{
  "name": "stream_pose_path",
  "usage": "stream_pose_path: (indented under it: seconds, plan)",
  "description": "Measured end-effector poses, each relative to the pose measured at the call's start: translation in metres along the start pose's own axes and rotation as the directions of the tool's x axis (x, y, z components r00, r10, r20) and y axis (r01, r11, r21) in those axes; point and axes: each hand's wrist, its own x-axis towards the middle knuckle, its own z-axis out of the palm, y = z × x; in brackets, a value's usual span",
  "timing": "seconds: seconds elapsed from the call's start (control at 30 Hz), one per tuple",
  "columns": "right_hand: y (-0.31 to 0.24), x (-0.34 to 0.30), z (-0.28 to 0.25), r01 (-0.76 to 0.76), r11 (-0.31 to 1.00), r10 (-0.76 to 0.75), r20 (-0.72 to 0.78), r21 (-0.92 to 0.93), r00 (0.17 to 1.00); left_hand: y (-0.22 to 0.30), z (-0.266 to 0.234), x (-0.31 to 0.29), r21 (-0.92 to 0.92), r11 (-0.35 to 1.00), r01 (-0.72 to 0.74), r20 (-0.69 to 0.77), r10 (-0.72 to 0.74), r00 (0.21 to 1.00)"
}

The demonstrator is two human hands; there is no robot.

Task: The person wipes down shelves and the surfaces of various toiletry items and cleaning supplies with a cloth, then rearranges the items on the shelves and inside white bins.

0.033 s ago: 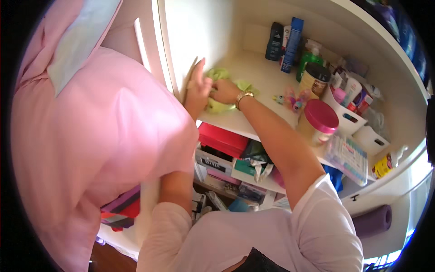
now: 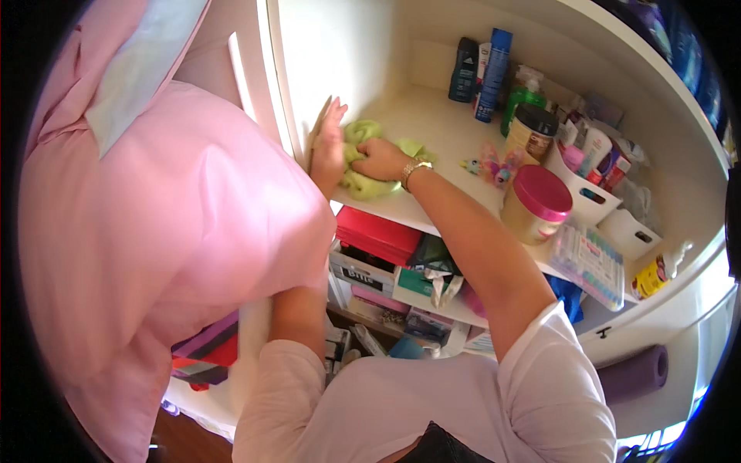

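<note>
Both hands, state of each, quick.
Left hand: open, fingers extended beside the cabinet's side wall, holding nothing.
Right hand: closed, holding the green cloth on the shelf.

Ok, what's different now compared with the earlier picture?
The left hand has edged slightly left, and the green cloth has shifted a little left too. The right hand keeps its grip on the cloth; nothing was let go. The pink-lidded jar and bottles stayed put.
</note>
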Motion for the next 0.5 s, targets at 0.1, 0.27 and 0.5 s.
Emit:
stream_pose_path:
  seconds: [0.1, 0.27, 0.5]
  plan:
    - [-0.042, -0.045, -0.023, -0.07, 0.905, 0.053, 0.052, 0.42, 0.997, -0.011, -0.019, -0.004, -0.377, 0.921, 0.094, -0.023, -0.111, 0.994]
    - [-0.031, -0.09, -0.073, -0.057, 0.098, 0.287, 0.026, 0.994, 0.957, -0.019, -0.019, -0.001, -0.459, 0.851, 0.256, 0.232, -0.164, 0.959]
    - [-0.011, -0.056, -0.081, 0.14, 0.674, 0.278, -0.425, 0.725, 0.862, 0.017, -0.004, -0.006, -0.418, 0.89, 0.184, 0.047, -0.18, 0.982]
